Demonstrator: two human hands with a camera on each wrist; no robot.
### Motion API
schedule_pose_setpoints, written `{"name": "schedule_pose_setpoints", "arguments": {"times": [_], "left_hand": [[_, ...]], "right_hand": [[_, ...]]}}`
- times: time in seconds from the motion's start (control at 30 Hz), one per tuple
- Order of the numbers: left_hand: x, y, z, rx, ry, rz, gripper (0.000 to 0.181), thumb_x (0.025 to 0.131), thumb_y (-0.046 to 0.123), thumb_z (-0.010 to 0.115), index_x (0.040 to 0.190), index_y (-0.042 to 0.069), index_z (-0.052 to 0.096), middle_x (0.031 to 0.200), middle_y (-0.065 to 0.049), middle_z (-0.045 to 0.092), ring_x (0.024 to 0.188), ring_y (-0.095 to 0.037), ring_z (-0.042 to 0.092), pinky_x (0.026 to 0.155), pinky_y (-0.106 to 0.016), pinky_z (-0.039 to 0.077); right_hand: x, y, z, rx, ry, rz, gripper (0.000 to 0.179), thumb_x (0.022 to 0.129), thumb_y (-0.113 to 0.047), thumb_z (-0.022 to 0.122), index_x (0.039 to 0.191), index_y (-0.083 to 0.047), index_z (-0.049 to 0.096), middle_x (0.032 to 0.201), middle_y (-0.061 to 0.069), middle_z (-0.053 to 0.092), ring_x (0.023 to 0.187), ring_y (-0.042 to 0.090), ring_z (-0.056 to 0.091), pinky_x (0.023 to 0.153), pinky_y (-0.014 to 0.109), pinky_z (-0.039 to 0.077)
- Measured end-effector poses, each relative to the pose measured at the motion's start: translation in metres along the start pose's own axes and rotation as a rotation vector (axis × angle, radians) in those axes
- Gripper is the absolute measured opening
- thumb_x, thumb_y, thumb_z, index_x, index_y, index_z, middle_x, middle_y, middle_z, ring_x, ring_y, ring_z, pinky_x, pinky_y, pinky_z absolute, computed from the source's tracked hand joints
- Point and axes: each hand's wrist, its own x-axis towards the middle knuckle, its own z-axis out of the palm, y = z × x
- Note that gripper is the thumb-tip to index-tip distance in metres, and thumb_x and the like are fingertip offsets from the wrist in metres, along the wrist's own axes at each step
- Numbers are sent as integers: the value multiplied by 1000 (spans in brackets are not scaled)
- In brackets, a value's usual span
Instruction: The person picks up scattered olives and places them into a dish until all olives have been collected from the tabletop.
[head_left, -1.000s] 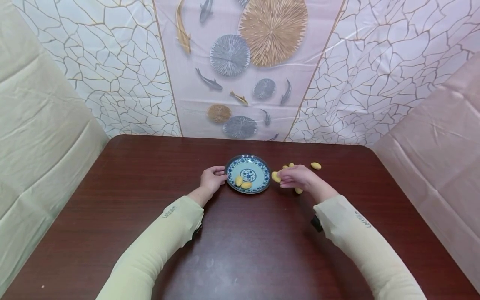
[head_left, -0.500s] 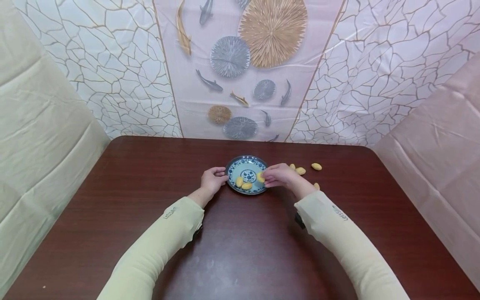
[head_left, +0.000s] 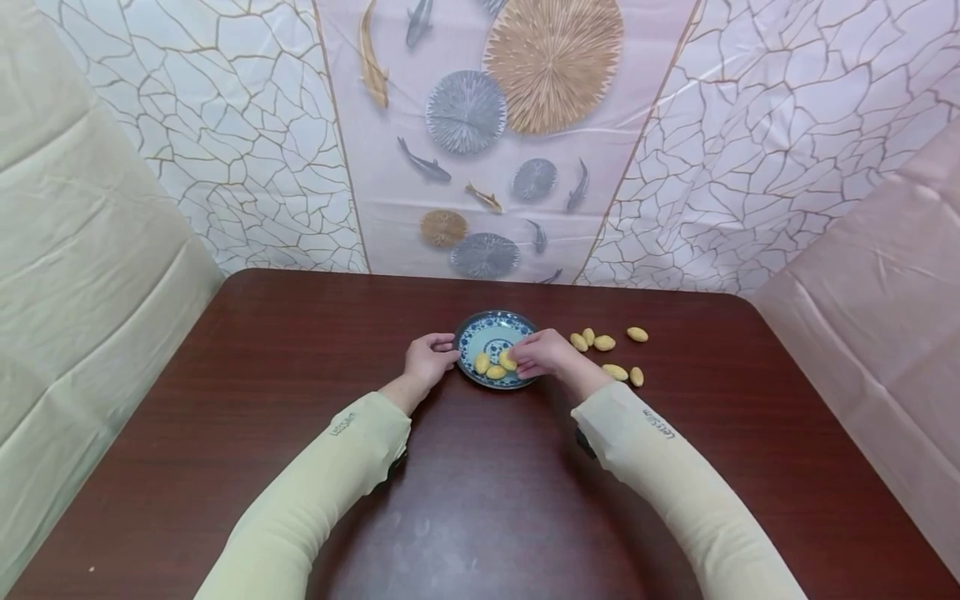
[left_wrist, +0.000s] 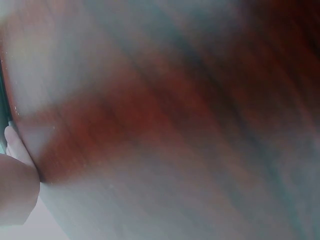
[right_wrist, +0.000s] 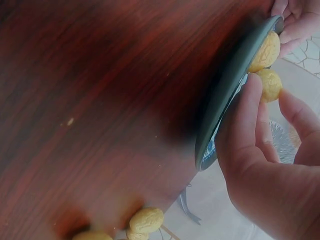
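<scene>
A round plate [head_left: 495, 327] with a blue floral rim lies at the table's far middle. My left hand [head_left: 431, 362] holds its left edge, thumb and fingers at the rim; the left wrist view shows only a little of this hand [left_wrist: 17, 185]. Over the plate's right side, my right hand [head_left: 546, 353] pinches a small yellow potato [right_wrist: 270, 86] between thumb and fingers, low over the plate. Two more potatoes, one left [head_left: 482, 362] and one near the front [head_left: 496, 372], lie on the plate. In the right wrist view, the held potato appears against another potato [right_wrist: 266, 52].
Right of the plate, several loose potatoes [head_left: 604, 342] lie on the dark red wooden table [head_left: 480, 483]. One potato [head_left: 637, 334] is set apart farther right. A patterned cloth wall [head_left: 480, 208] rises behind the table, with plain cloth at both sides.
My right hand has carried the potato leftward from beside the plate to over it, near the other two. More loose potatoes are uncovered on the right. The left hand has stayed at the plate's edge.
</scene>
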Motion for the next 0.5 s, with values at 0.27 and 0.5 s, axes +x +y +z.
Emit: {"name": "schedule_pose_setpoints", "arguments": {"times": [0.27,0.5], "left_hand": [[2,-1,0,-12,5,-2,36,85,0,64,120,0,61,113,-20,63,88,-19,64,79,-29,57],[1,0,0,-12,-1,-3,35,85,1,64,120,0,61,114,-20,63,90,-21,64,79,-29,58]], "right_hand": [[3,-3,2,-20,37,33,34,89,-6,58,117,14,55,66,2,59,58,9,59,62,23,58],[6,-2,2,-57,60,60,33,89,-7,59,116,12,57,67,2,58,58,9,59,64,24,59]]}}
